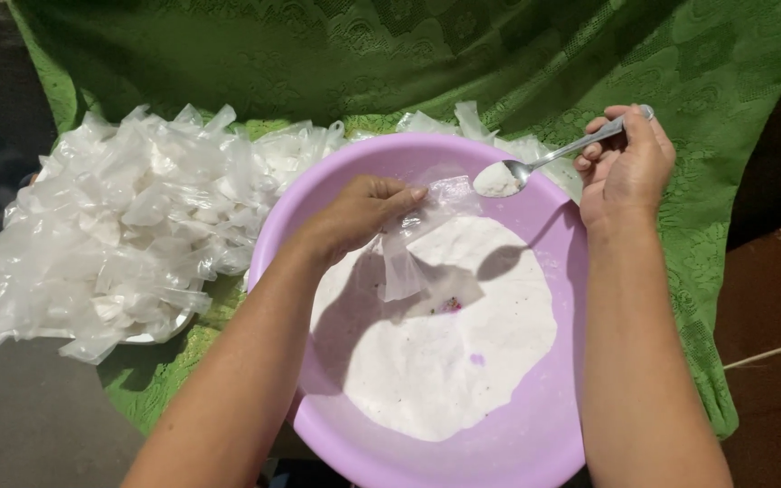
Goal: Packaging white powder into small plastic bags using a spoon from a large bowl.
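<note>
The left hand (pixel 359 212) pinches a small clear plastic bag (pixel 413 244) by its mouth above the lilac basin (pixel 535 443) of white powder (pixel 445 361); the bag hangs lengthwise, mouth up. The right hand (pixel 625 167) grips a metal spoon (pixel 558 155), its long axis slanting down-left, with the heaped bowl pointing at the bag's mouth. Empty bags (pixel 137 226) pile left on the green cloth (pixel 499 54).

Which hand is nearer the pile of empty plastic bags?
Left. The left hand is over the basin, just right of the bag pile; the right hand holds the spoon at the basin's far side.
</note>
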